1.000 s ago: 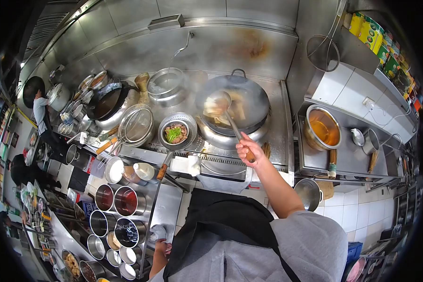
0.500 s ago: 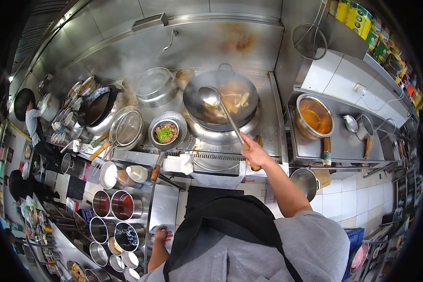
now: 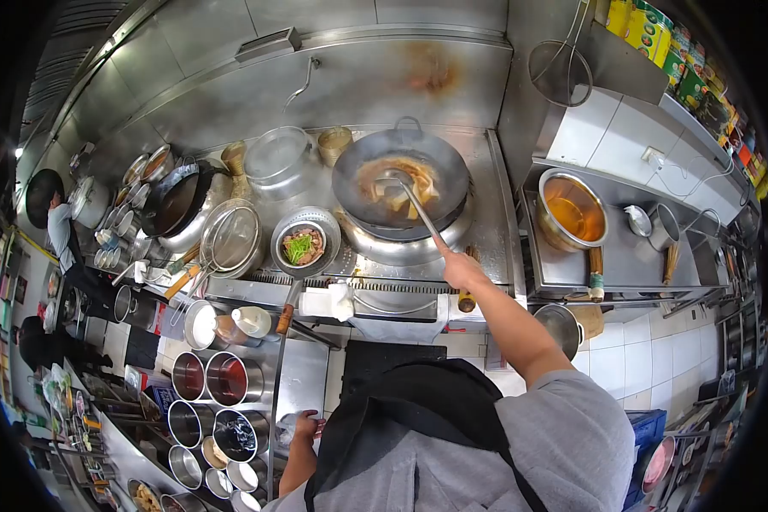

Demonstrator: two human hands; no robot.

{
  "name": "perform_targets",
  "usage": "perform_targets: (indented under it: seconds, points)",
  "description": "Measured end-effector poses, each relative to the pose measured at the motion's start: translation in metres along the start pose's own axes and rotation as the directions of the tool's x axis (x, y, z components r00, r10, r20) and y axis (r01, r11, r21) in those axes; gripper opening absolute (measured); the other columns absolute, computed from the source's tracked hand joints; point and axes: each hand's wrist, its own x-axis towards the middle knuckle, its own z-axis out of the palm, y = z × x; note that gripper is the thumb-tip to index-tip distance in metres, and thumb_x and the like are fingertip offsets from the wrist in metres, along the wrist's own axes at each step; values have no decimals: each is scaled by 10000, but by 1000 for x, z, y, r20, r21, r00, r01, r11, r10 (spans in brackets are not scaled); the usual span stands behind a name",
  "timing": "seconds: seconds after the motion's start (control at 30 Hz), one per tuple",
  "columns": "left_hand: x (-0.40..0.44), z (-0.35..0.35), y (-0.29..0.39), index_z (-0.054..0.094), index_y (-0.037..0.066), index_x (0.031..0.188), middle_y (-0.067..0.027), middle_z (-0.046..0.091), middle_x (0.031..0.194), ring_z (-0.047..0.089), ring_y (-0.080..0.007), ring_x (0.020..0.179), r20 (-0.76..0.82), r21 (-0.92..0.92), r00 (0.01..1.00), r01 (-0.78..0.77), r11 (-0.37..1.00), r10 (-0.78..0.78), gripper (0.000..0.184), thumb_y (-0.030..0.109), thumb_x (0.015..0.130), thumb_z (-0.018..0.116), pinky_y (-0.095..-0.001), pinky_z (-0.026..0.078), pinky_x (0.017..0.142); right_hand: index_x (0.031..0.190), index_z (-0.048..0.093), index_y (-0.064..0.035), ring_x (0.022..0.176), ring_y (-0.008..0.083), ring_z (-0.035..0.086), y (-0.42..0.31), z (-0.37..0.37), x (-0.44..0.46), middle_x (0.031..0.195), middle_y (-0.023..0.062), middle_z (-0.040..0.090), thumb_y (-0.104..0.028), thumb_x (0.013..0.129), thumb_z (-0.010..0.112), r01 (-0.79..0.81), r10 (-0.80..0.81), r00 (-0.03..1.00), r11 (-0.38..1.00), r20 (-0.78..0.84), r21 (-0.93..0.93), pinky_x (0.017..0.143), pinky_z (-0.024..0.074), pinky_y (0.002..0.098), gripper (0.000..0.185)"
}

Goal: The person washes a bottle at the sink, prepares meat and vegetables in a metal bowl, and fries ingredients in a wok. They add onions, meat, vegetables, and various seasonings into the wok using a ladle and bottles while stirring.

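My right hand [image 3: 463,271] is closed around the handle of a long metal ladle [image 3: 427,224]. The ladle's bowl sits down in the brown liquid of a dark wok [image 3: 356,168], among pale flat pieces of food [image 3: 416,189]. Low by my body, my left hand [image 3: 305,425] is beside the steel counter [image 3: 303,375]. Its fingers show only partly, look apart, and nothing can be seen in them. Left of the wok, a long-handled strainer [image 3: 287,309] holds meat strips and chopped greens [image 3: 299,247] over a perforated steel bowl [image 3: 331,232].
A lidded pot [image 3: 279,158] stands behind the strainer. Wire skimmers [image 3: 233,239] and another wok [image 3: 176,200] are further left. Several steel pots of sauces [image 3: 230,378] line the left side. At right stands a pan of orange liquid [image 3: 572,213]. Two people [image 3: 60,226] are at far left.
My right hand has lowered the ladle's bowl from above the wok's left side into the liquid. The food in the wok has shifted. My left hand has moved slightly right.
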Motion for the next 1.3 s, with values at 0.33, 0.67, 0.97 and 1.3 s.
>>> perform_targets:
  seconds: [0.33, 0.67, 0.97, 1.3]
  points:
    - [-21, -16, -47, 492, 140, 1270, -101, 678, 870, 621, -181, 676, -76, -113, 997, 18, 993, -26, 449, -22, 861, 400, -351, 453, 540, 1522, 55, -364, 1017, 351, 647, 10, 14, 82, 1110, 227, 650, -13, 807, 509, -23, 8, 989, 994, -146, -107, 856, 506, 458, 917]
    - [7, -22, -94, 525, 140, 1212, -114, 667, 878, 633, -200, 713, -106, -102, 994, 3, 995, -14, 447, -50, 819, 430, -381, 440, 545, 1520, 106, -322, 1125, 381, 582, 5, 10, 62, 1279, 229, 562, -60, 843, 511, -6, 46, 989, 961, -139, 275, 951, 458, 465, 831]
    - [-23, -35, -52, 440, 159, 1273, -122, 673, 930, 647, -221, 747, -61, -116, 997, 36, 993, -44, 462, -31, 856, 380, -400, 459, 560, 1527, 126, -221, 1121, 407, 571, 39, 12, 62, 1239, 281, 563, -85, 862, 539, 66, 73, 960, 880, -272, 470, 967, 440, 436, 795]
    - [-2, -16, -18, 463, 148, 1257, -117, 673, 932, 647, -213, 733, -34, -34, 999, -11, 999, 10, 451, -46, 854, 410, -374, 462, 551, 1526, 58, -274, 507, 141, 466, -28, 46, 42, 787, 79, 535, -7, 898, 539, -155, -147, 983, -354, 109, 922, 438, 411, 288, 835]
